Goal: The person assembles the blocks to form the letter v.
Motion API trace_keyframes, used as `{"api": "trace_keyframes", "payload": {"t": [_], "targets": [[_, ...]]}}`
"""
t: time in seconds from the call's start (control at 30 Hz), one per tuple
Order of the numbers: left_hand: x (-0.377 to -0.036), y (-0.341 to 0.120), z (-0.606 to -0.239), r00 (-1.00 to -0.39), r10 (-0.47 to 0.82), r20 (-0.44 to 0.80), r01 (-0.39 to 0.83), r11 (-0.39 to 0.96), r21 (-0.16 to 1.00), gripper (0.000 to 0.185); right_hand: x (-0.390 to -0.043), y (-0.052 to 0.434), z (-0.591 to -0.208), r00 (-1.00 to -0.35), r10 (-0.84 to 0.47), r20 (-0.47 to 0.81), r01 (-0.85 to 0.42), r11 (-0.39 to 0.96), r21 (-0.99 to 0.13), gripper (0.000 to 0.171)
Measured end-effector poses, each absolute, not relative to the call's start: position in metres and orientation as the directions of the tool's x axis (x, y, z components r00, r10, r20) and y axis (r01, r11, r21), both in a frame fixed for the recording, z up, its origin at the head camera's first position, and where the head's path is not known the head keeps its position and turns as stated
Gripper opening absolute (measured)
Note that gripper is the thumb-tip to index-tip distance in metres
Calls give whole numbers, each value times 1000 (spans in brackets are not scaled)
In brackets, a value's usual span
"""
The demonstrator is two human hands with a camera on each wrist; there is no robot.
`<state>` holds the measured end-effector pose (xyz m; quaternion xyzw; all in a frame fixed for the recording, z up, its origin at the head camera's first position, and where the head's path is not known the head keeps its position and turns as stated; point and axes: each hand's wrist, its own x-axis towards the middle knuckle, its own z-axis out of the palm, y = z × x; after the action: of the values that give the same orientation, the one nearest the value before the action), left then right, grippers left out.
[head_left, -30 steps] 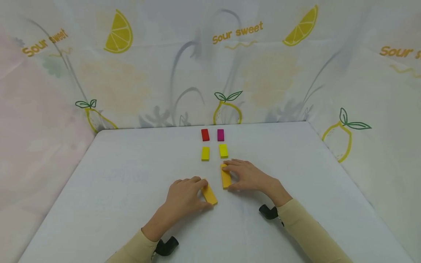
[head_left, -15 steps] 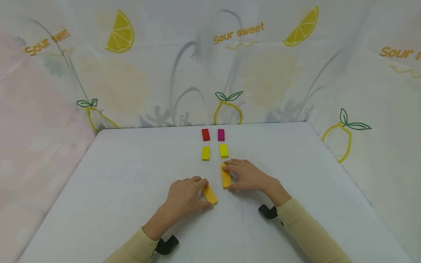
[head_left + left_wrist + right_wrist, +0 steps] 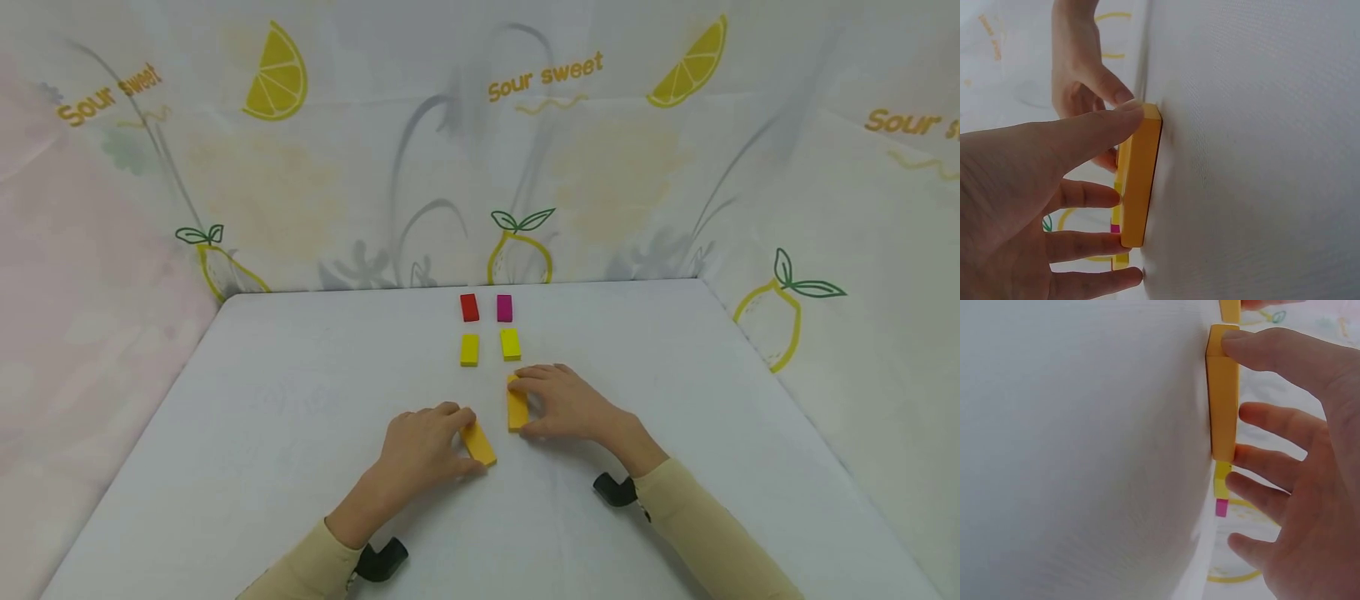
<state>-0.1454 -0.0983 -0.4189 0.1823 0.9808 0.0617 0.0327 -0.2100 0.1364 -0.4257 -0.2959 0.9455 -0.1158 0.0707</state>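
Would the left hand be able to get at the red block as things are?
Probably not straight away: the left hand pinches the nearer orange block, and the red block lies farther off, beyond a yellow block. Nothing covers the red one, though, so the way looks free.

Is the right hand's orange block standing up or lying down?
Lying down: the right wrist view shows the orange block stretched along the table.

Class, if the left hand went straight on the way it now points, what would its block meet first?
Probably the orange block held by the right hand, ahead and to the right of the left hand; the exact line is hard to judge, so it might touch that hand first.
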Motion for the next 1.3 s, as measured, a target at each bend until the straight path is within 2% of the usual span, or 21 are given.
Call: {"api": "trace_keyframes", "payload": {"t": [0.53, 0.9, 1.3], "targets": [[-144, -99, -422, -930, 367, 11, 366, 923, 116, 66, -193, 134, -419, -832, -555, 9, -538, 803, -254, 60], [-144, -100, -426, -925, 376, 60, 381, 918, 109, 64, -175, 129, -417, -871, -488, 57, -489, 848, -205, 58], [-143, -100, -426, -922, 384, 50, 387, 914, 118, 65, -161, 132, -421, -876, -458, 149, -481, 853, -205, 57]]}}
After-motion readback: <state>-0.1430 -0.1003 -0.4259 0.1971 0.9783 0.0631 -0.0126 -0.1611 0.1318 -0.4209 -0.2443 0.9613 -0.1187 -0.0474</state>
